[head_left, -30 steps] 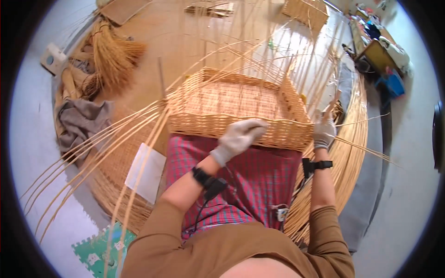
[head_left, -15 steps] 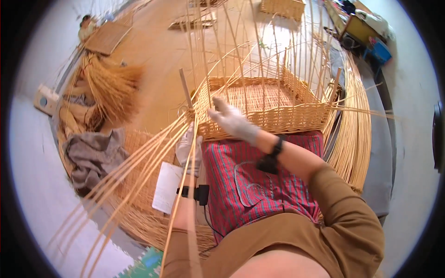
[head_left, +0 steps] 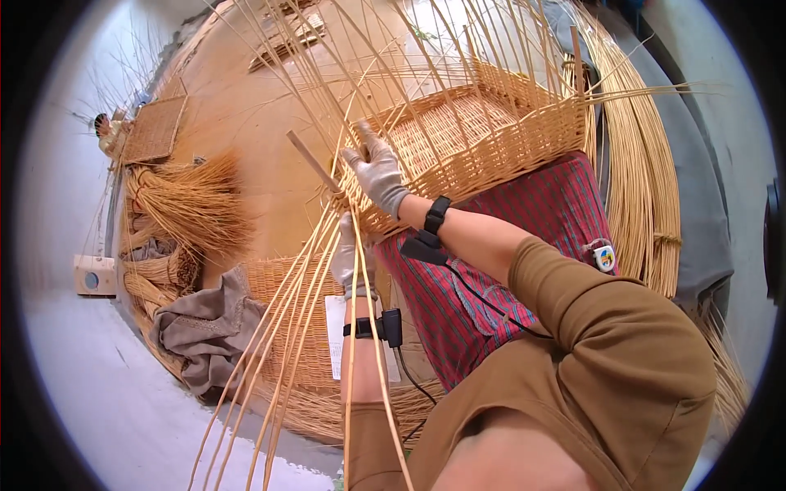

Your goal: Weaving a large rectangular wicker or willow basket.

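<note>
A shallow rectangular wicker basket (head_left: 524,135) rests tilted on a cushion covered in red-and-grey striped cloth (head_left: 540,196). Tall cane stakes rise from its sides. At its near left corner, my gloved right hand (head_left: 378,173) is open over the rim, thumb and fingers apart among the stakes. Just under that same corner is my gloved left hand (head_left: 350,260), its fingertips against the weave and partly hidden by canes. Several long loose canes (head_left: 286,327) run from the corner down toward me, across my left forearm. A wooden stick (head_left: 311,161) stands at the corner, another (head_left: 577,57) at the right one.
On the right lies a long bundle of pale canes (head_left: 634,155). Brown brush-like fibre bundles (head_left: 192,200), a grey cloth (head_left: 209,331) and a woven mat (head_left: 286,282) are on the left. A white paper (head_left: 334,335) lies beside my left forearm. A small round white tape measure (head_left: 604,259) sits on the cushion.
My right hand has moved left and up to the basket's corner, fingers now spread. The view has turned, so the basket appears more slanted. My left hand stays under the corner.
</note>
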`<state>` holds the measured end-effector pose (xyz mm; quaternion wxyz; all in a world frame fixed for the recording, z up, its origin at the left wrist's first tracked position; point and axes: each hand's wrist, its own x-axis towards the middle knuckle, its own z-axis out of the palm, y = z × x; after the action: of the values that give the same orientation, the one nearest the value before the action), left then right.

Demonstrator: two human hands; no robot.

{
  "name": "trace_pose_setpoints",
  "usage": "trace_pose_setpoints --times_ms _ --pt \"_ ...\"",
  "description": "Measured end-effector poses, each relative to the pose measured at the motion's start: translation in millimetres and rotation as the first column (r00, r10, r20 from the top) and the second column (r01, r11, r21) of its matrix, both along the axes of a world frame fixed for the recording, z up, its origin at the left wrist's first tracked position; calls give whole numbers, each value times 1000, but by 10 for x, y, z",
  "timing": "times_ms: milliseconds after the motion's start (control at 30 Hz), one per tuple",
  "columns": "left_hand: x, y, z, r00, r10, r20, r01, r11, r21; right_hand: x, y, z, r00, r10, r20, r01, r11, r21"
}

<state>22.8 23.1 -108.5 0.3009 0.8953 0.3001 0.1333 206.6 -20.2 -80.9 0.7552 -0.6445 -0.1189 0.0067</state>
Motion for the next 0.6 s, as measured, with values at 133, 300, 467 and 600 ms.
trace_pose_setpoints --times_ms 133,300,467,600 --pt "56 -41 43 999 9 -54 -4 994 105 59 -135 426 874 428 -231 -433 901 30" --pt "100 -29 -66 982 -101 158 86 992 95 124 -249 773 823 563 -77 -518 687 -510" --pt "130 83 -229 996 -37 84 37 999 7 84 -285 686 940 242 242 -222 969 -109" --pt "158 196 -340 912 -180 368 182 983 31 6 -769 390 948 290 131 -313 927 209"
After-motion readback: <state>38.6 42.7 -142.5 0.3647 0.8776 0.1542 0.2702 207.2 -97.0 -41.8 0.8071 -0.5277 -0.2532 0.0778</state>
